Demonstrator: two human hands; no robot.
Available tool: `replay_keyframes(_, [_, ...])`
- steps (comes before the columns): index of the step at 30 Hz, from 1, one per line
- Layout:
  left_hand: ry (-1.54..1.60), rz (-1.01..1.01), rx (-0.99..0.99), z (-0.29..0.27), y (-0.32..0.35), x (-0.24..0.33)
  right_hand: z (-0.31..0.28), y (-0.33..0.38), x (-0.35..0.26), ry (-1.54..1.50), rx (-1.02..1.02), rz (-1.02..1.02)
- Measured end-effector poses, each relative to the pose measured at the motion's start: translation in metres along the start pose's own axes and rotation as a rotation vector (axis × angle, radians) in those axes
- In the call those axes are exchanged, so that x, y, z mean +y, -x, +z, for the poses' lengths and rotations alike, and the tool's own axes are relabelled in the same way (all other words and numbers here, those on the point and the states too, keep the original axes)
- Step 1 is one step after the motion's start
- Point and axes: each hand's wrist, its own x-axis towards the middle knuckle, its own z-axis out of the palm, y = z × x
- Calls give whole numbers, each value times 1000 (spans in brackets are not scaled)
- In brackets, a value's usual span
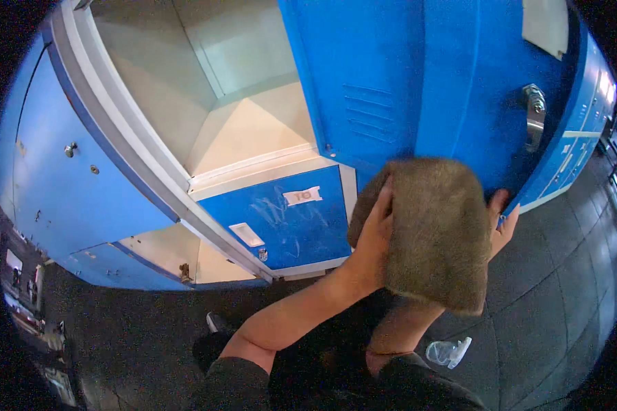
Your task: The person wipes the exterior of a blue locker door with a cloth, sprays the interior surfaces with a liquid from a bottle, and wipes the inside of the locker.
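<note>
A folded brown cloth (435, 229) is held up in front of an open blue locker door (384, 61). My left hand (376, 229) is closed on the cloth's left side, fingers pressed into its fold. My right forearm passes beneath and behind the cloth. My right hand (502, 222) shows past its right side, with fingers bent around the door's lower corner; the cloth hides the rest of this hand. The door has vent slots and a metal handle (535, 113) near its right edge. To its left, the open locker compartment (253, 130) shows a pale floor and walls.
Below the compartment is a closed blue door (281, 219) with a paper label. More blue lockers (68, 185) stand at left, one low compartment (175, 253) open. A clear plastic item (449, 351) lies on the dark tiled floor (541, 301). Another locker row (576, 147) stands at right.
</note>
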Motion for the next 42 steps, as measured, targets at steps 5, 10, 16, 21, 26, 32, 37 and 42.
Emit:
replay_keyframes(5, [89,14,-37,-4,14,18,2,-4,-8,-12,35,-23])
replay_keyframes(10, [161,13,-64,-6,31,20,12,7,-17,-29,39,2])
replay_keyframes(16, [204,-163,-359,-63,17,38,-13,0,22,112,46,-158])
replay_keyframes(21, [220,-245,-454,-83,83,14,-1,-8,2,-97,-25,-68])
replay_keyframes(26, [160,-211,-24,-49,237,-14,11,-14,3,-99,-57,-175])
replay_keyframes(32, [334,-490,-899,-97,221,-4,-26,-7,-23,438,-236,-513])
replay_keyframes(37, [1183,-810,-460,-17,317,-16,-83,14,-48,655,-454,-302])
replay_keyframes(42, [1446,-926,-400,24,344,-24,-175,49,-26,1285,-387,-193])
